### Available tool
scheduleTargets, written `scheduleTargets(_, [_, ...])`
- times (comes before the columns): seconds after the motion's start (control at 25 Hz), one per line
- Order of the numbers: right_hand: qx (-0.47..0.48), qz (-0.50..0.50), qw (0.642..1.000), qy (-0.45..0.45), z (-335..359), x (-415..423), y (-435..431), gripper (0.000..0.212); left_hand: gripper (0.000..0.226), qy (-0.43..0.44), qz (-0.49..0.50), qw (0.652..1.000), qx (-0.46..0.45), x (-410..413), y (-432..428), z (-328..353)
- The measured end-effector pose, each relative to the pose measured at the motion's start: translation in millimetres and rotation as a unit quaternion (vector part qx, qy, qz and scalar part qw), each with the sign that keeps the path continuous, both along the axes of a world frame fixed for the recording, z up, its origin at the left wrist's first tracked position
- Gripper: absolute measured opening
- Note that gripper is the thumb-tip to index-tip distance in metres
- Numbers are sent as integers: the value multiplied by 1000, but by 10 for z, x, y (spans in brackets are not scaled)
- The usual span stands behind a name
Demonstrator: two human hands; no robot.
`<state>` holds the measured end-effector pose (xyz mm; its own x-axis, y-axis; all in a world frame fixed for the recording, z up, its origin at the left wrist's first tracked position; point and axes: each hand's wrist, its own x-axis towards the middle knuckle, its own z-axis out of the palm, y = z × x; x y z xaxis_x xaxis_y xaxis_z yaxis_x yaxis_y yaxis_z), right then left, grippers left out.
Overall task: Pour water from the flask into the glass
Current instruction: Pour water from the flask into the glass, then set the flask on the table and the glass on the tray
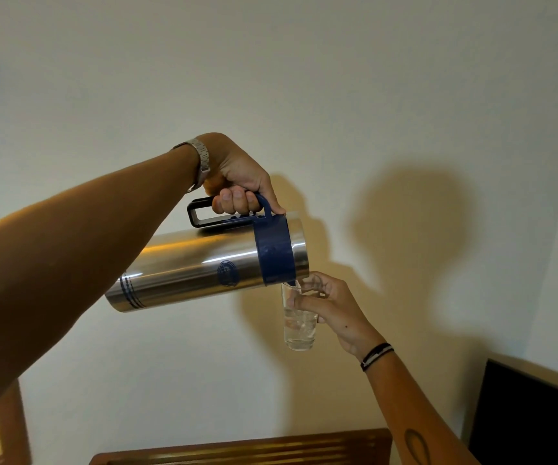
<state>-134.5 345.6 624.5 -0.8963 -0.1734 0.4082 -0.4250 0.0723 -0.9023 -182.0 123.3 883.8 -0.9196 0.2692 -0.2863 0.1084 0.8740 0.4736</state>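
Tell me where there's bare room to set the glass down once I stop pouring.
The only surface showing is the wooden top at the bottom edge, below the flask and glass; its visible strip looks bare. The dark panel borders it on the right. Both hands are full: left hand, right hand.

Flask tipped over a glass, both held in the air before a wall.

The left hand (237, 176) grips the handle on top of the flask (203, 266), which lies nearly level, its spout touching or just above the rim of the glass (299, 317). The right hand (334, 310) holds the glass from the right. Water sits in the glass. A wooden ledge (244, 448) lies below, and a dark panel (532, 417), perhaps a screen, lower right.
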Motion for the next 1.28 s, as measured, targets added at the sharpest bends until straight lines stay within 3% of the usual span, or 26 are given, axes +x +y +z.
scheduleTargets(0.12, [0,-3,1000,-1,-10,2,11,31,60,-94,-39,992,-80,-31,66,15])
scheduleTargets(0.52, [-3,-15,1000,-3,-65,-55,51,38,63,-147,-71,986,-36,-4,-48,-57])
scheduleTargets(0.76, [-21,-2,1000,-7,58,-100,68,51,64,-148,-74,971,173,44,-590,-489])
scheduleTargets(0.92, [-28,-22,999,-12,149,-153,-24,54,63,-54,-33,940,336,73,-953,-1058])
scheduleTargets(1.16, [-53,-45,998,-5,190,-196,-76,60,65,11,-5,827,562,77,-1186,-1893])
scheduleTargets(1.28, [-52,-50,997,-8,213,-207,-43,48,68,10,0,783,622,82,-1202,-2098])
